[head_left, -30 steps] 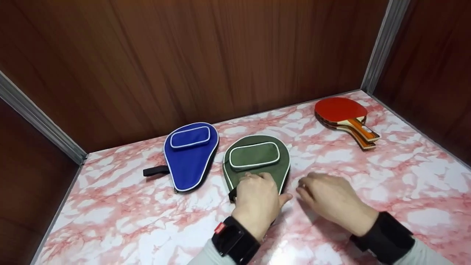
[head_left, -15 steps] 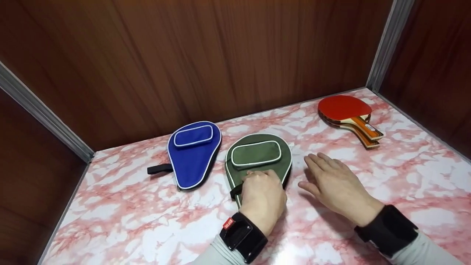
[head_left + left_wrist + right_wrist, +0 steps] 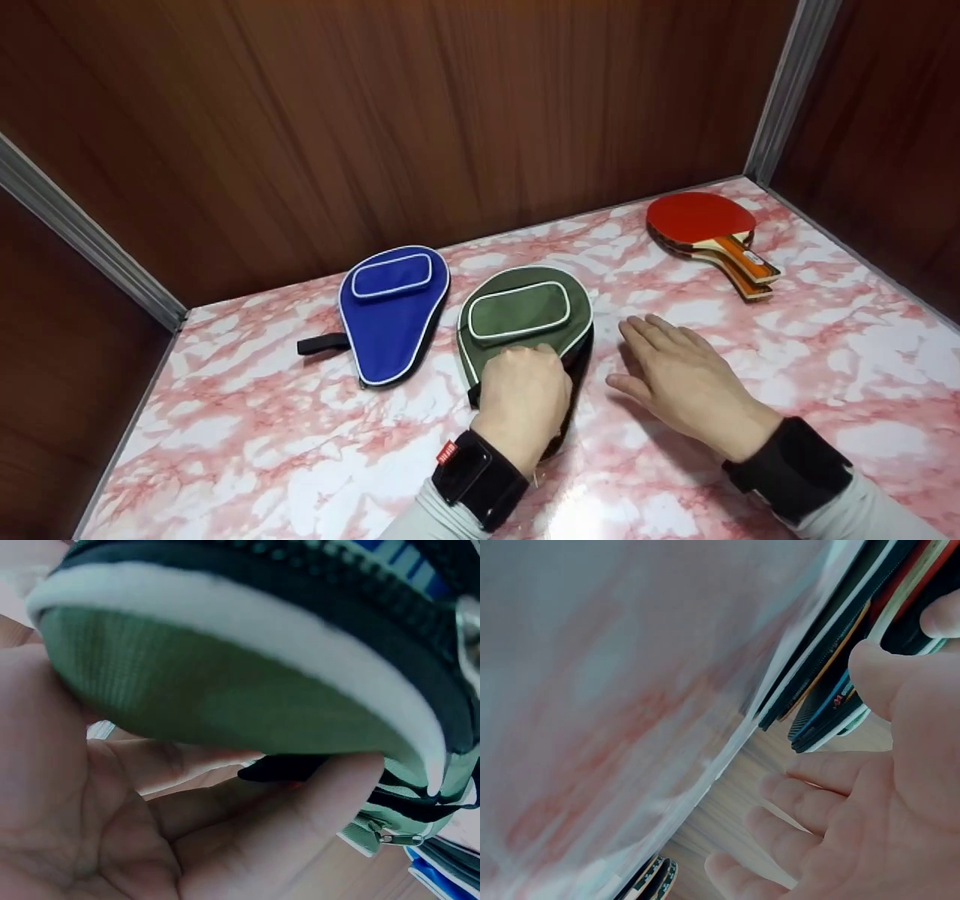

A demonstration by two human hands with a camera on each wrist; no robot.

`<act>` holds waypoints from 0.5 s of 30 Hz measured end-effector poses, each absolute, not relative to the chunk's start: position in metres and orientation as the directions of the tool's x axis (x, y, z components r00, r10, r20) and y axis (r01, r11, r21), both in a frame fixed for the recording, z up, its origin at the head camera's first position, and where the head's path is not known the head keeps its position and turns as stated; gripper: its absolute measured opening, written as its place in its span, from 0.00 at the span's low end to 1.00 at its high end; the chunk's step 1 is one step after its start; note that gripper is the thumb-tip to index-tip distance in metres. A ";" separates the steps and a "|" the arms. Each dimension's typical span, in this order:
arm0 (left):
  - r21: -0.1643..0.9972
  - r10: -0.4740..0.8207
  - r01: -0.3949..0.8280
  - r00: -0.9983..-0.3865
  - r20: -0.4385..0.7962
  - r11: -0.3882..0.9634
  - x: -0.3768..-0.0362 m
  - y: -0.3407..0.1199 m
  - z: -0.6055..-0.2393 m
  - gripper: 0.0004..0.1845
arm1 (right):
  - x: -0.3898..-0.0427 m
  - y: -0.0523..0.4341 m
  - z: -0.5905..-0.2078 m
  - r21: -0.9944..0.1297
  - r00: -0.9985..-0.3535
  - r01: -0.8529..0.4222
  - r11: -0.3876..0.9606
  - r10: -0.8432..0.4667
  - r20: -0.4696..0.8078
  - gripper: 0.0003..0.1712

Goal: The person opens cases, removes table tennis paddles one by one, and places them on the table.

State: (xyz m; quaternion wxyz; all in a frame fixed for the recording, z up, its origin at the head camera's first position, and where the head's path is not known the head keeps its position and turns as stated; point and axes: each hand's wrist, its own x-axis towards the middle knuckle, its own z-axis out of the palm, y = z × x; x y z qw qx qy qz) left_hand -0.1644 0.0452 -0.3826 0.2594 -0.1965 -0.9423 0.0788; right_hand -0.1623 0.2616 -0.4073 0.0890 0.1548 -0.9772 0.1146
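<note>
A green table tennis bat case (image 3: 519, 310) with white piping lies in the middle of the table. My left hand (image 3: 523, 401) grips its upper side near the narrow end and holds it lifted, so the right edge gapes. In the left wrist view the green cloth, white piping and zip (image 3: 360, 585) pass close above the curled fingers. Through the gap in the right wrist view shows the blue, lettered edge of a bat (image 3: 829, 706). My right hand (image 3: 686, 379) is held flat, fingers straight, right of the case and apart from it in the head view.
A blue bat case (image 3: 394, 319) with a black strap (image 3: 322, 343) lies to the left. Two stacked bats, the upper one a red bat (image 3: 701, 219), lie at the back right. A wooden back panel (image 3: 420, 127) and side panels border the marbled table (image 3: 285, 450).
My left hand has curled and raised the green case's upper side, opening a dark gap along its right edge. The right hand's fingers went from curled to straight, then stayed still.
</note>
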 end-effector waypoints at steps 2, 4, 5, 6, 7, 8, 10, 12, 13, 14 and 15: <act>-0.246 0.438 0.363 -0.767 0.468 0.899 -0.166 0.040 -0.381 0.09 | -0.162 0.261 -0.407 -0.192 -0.938 -0.321 0.927 -0.284 0.199 0.46; -0.261 0.473 0.394 -0.741 0.476 0.881 -0.168 0.034 -0.379 0.10 | -0.163 0.261 -0.406 -0.189 -0.938 -0.323 0.927 -0.287 0.193 0.46; -0.282 0.498 0.410 -0.727 0.473 0.867 -0.169 0.031 -0.379 0.10 | -0.163 0.261 -0.406 -0.187 -0.938 -0.324 0.927 -0.289 0.192 0.46; -0.304 0.523 0.425 -0.713 0.468 0.852 -0.170 0.027 -0.379 0.10 | -0.163 0.261 -0.406 -0.186 -0.937 -0.325 0.927 -0.291 0.192 0.46; -0.327 0.548 0.441 -0.701 0.456 0.836 -0.171 0.024 -0.379 0.10 | -0.163 0.261 -0.406 -0.187 -0.937 -0.326 0.927 -0.291 0.191 0.46; -0.343 0.570 0.457 -0.688 0.449 0.821 -0.172 0.020 -0.379 0.11 | -0.163 0.261 -0.406 -0.187 -0.938 -0.326 0.927 -0.291 0.190 0.46; -0.285 0.569 0.493 -0.689 0.449 0.822 -0.174 0.013 -0.379 0.13 | -0.163 0.260 -0.405 -0.188 -0.939 -0.324 0.927 -0.290 0.188 0.46; -0.120 0.520 0.528 -0.724 0.453 0.841 -0.175 0.004 -0.381 0.14 | -0.163 0.260 -0.405 -0.191 -0.941 -0.319 0.928 -0.287 0.180 0.47; -0.004 0.481 0.535 -0.756 0.444 0.845 -0.176 0.000 -0.381 0.15 | -0.163 0.260 -0.405 -0.193 -0.942 -0.318 0.928 -0.286 0.176 0.47; 0.119 0.436 0.528 -0.790 0.430 0.841 -0.176 -0.005 -0.382 0.15 | -0.163 0.259 -0.405 -0.193 -0.943 -0.317 0.929 -0.286 0.171 0.48; 0.243 0.387 0.509 -0.825 0.412 0.826 -0.176 -0.010 -0.382 0.14 | -0.163 0.259 -0.405 -0.194 -0.943 -0.317 0.928 -0.286 0.168 0.48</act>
